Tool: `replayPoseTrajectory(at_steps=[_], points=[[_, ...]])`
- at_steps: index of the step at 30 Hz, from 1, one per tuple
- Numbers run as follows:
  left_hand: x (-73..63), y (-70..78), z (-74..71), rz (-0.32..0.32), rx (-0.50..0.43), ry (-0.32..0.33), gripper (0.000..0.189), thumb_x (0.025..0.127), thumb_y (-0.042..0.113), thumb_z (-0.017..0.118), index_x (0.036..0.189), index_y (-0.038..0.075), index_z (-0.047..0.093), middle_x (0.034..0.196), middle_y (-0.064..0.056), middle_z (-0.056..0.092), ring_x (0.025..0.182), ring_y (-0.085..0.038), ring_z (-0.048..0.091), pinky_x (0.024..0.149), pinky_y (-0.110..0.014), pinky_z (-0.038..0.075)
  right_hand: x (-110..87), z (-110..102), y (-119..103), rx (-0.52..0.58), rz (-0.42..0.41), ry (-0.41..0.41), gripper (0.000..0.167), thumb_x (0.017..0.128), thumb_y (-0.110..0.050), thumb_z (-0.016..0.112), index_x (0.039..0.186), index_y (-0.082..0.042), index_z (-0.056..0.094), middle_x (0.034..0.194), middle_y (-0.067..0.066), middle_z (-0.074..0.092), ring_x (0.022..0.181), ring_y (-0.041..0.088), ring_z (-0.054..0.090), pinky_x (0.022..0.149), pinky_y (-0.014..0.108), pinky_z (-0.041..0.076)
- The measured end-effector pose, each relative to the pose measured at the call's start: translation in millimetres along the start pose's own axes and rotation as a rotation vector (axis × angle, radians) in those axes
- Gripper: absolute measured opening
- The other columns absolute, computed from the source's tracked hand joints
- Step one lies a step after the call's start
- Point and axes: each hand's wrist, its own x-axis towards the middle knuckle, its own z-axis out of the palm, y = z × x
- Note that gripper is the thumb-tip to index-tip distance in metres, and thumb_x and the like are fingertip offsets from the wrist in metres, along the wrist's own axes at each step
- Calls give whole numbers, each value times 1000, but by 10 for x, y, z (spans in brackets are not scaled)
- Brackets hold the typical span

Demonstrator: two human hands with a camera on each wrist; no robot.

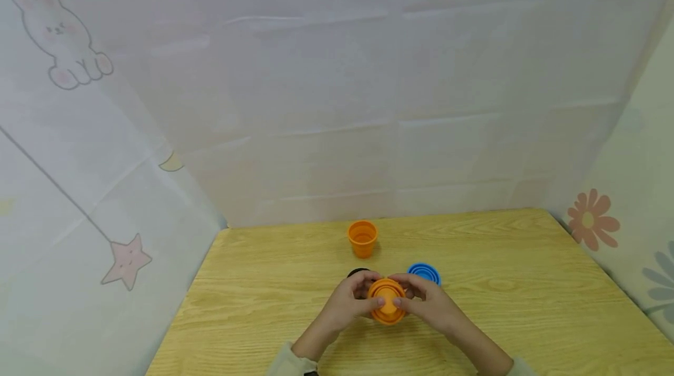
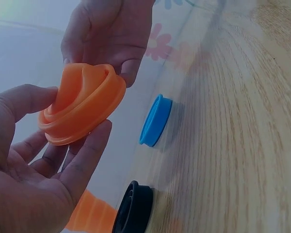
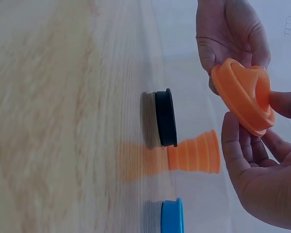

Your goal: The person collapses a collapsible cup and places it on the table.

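Observation:
Between both hands, above the table, is an orange collapsible cup, partly folded, its base toward the head camera. My left hand grips its left side, thumb on the base and fingers under the rim. On the opposite side my right hand pinches it the same way. Both wrist views show the folded cup tilted, its wall bent out of round where the thumbs press. Just beyond the hands lie a flattened blue cup and a flattened black cup, the black one mostly hidden by the left hand in the head view.
A second orange cup stands extended and upright farther back on the wooden table. A pale printed cloth hangs behind the table and along its sides.

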Motion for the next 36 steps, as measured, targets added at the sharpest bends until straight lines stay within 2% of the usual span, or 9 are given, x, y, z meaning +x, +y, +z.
replayPoseTrajectory(at_steps=[6,11,15,19,24,26,30,34,36], points=[[22,-48,14,16,-72,10,45,93,19,75,129,5,52,108,-7,63,91,-18,64,73,-36,62,19,13,6,38,46,48,55,99,-30,67,145,-3,51,132,15,59,113,26,58,85,27,56],[32,-56,52,31,-213,62,46,94,17,75,125,5,42,114,-10,59,103,-20,64,82,-39,61,17,45,-3,160,78,73,62,99,-29,68,149,-2,42,134,18,57,115,28,62,90,38,58],[26,-51,103,36,-259,84,44,96,18,72,119,7,36,117,-11,55,108,-20,63,86,-35,60,6,75,-39,194,62,84,66,98,-26,69,149,2,38,133,21,56,113,28,63,90,43,58],[14,-45,113,46,-175,76,41,98,21,70,116,6,37,114,-9,56,105,-18,61,83,-30,58,-8,75,-69,156,50,90,65,98,-26,70,149,1,41,132,20,57,112,26,61,90,41,58],[-17,-37,67,58,-49,58,39,97,21,71,118,2,45,109,-9,59,96,-17,60,78,-27,55,-25,37,-62,29,0,74,57,97,-26,71,146,-5,50,131,16,57,109,26,58,87,31,56],[-26,-37,47,56,-38,40,43,96,21,72,125,0,47,112,-10,59,97,-18,61,78,-27,57,-23,25,-52,-15,-35,50,53,97,-23,70,144,-6,53,131,17,56,107,27,56,85,28,55],[-21,-35,23,69,-4,9,49,95,22,73,135,3,51,120,-11,59,100,-20,62,78,-26,58,-3,11,-25,-26,-87,-2,49,97,-18,70,143,-7,54,129,17,54,104,26,56,84,30,57],[-3,-35,17,88,39,6,47,94,22,75,134,8,55,122,-10,59,101,-21,62,78,-26,57,12,14,-11,-44,-124,3,51,97,-18,70,143,-8,53,128,17,52,104,25,55,84,30,57],[4,-34,18,100,30,7,47,94,21,75,133,7,55,121,-9,60,101,-21,63,78,-26,58,11,21,-10,-47,-126,15,53,97,-19,71,145,-6,51,129,17,51,106,25,55,85,29,57]])
